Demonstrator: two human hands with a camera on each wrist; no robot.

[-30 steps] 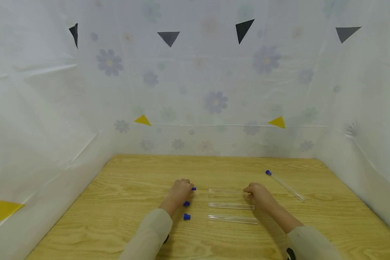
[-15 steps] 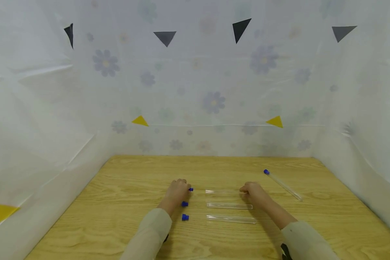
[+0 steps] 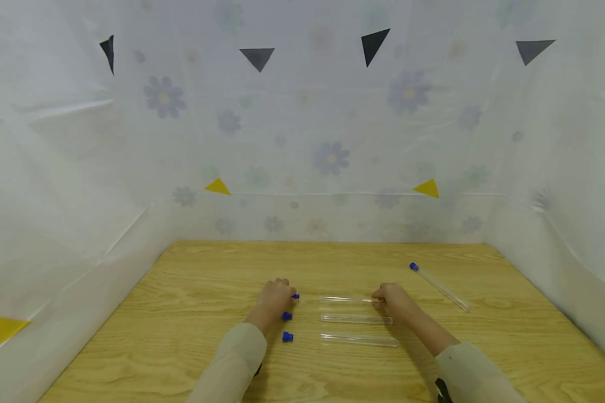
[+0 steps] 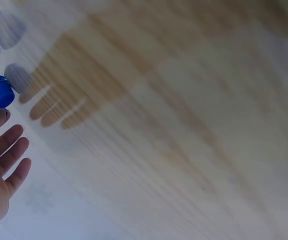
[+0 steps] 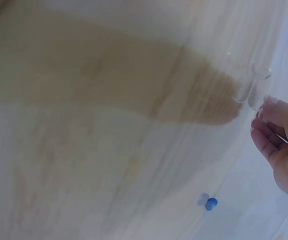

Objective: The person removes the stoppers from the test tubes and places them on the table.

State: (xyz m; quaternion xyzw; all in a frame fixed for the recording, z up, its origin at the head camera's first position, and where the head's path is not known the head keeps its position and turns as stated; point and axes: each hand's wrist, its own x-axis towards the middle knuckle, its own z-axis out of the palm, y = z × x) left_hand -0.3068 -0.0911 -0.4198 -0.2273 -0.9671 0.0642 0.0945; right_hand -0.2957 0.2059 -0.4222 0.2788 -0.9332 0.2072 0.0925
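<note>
My left hand [image 3: 274, 296] pinches a small blue cap [image 3: 296, 296] at its fingertips, the cap's narrow end facing right. In the left wrist view the thumb hides nearly all of it. Two more blue caps lie nearer to me, a middle one [image 3: 287, 317] and a front one [image 3: 288, 337]. My right hand [image 3: 395, 300] pinches the rounded end of a clear test tube [image 3: 345, 299], whose open end points left toward the pinched cap, a gap between them. Below it lie two more uncapped tubes, a middle one [image 3: 355, 319] and a front one [image 3: 358, 340].
A test tube [image 3: 443, 290] with a blue cap [image 3: 414, 266] on its end lies slanted at the back right of the wooden table [image 3: 222, 260]. White sheeting [image 3: 282, 134] with flowers and taped triangles stands behind and at both sides.
The pinched cap and the pinched tube have both come slightly nearer to me. The other caps and tubes keep their places; the head view has shifted a little.
</note>
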